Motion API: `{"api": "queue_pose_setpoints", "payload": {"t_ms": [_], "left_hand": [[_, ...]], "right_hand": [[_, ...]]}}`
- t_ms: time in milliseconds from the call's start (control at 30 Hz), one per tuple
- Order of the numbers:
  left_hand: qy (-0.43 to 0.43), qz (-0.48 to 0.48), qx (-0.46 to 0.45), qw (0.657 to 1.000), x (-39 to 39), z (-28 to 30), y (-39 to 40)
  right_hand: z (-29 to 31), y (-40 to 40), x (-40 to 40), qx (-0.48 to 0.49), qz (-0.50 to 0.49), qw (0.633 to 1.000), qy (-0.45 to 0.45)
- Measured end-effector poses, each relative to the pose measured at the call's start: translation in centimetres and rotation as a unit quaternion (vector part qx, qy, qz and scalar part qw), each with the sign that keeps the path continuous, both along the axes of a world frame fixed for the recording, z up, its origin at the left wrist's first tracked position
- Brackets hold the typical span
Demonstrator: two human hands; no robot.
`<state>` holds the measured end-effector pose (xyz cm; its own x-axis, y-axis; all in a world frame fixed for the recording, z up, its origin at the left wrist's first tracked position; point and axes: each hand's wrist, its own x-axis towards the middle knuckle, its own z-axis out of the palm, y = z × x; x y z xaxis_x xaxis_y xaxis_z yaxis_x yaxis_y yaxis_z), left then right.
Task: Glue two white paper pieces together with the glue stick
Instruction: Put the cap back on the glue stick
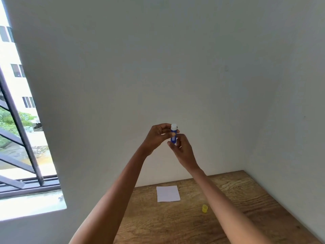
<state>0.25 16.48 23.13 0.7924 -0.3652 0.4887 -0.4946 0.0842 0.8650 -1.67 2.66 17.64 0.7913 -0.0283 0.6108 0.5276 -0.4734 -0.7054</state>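
I hold a blue glue stick point(173, 134) upright in front of the wall, high above the table, with its white glue tip showing on top. My left hand point(158, 137) pinches its upper body between thumb and fingers. My right hand point(182, 150) grips its lower end from below. The stick's yellow cap point(204, 208) lies on the wooden table. A white paper piece point(168, 193) lies flat on the table near the wall, under my arms. I see only this one white sheet; whether a second lies under it I cannot tell.
The wooden table point(237, 205) fits into a corner between a white back wall and a side wall on the right. A window with dark metal bars point(19, 120) opens at the left.
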Motion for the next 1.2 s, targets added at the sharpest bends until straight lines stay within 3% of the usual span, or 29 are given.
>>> {"api": "queue_pose_setpoints", "payload": {"t_ms": [100, 233, 367, 467, 567, 633, 767, 867, 967, 1100, 1200], "left_hand": [[0.007, -0.002, -0.003, 1.000, 0.3, 0.0, 0.0], [-0.003, 0.011, -0.014, 1.000, 0.3, 0.1, -0.9], [0.006, 0.031, -0.050, 0.998, 0.3, 0.1, -2.2], [0.015, 0.039, -0.054, 0.998, 0.5, 0.0, -2.9], [0.026, 0.044, -0.054, 0.997, 0.9, -0.2, -2.6], [0.024, 0.050, -0.045, 0.997, 1.2, -0.4, -2.3], [0.011, 0.079, -0.052, 0.995, 1.2, -0.6, -2.7], [0.005, 0.089, -0.073, 0.993, 0.9, -0.4, -3.8], [0.002, 0.094, -0.075, 0.993, 1.0, -0.2, -4.6], [0.008, 0.103, -0.065, 0.992, 1.3, -0.1, -4.4], [0.007, 0.108, -0.070, 0.992, 1.3, -0.1, -4.4]], "right_hand": [[0.4, -0.8, 0.1, -0.030, 0.060, 0.997, 0.040], [0.3, -1.1, 0.5, -0.047, -0.096, 0.992, -0.066], [0.3, -0.4, 1.0, 0.002, -0.173, 0.982, -0.072], [0.5, -0.2, 1.8, 0.041, -0.103, 0.993, -0.043], [0.4, -0.5, 1.9, 0.022, 0.029, 0.999, 0.001], [0.2, -1.1, 2.1, 0.013, 0.066, 0.997, 0.034], [0.5, -1.5, 2.6, -0.027, -0.058, 0.997, -0.032], [0.8, -0.7, 2.6, 0.037, -0.130, 0.989, -0.060], [0.7, -0.4, 2.6, 0.116, -0.076, 0.990, -0.034], [0.6, -1.6, 2.2, 0.082, 0.072, 0.994, 0.017], [0.8, -2.5, 2.6, 0.005, 0.016, 1.000, 0.008]]}}
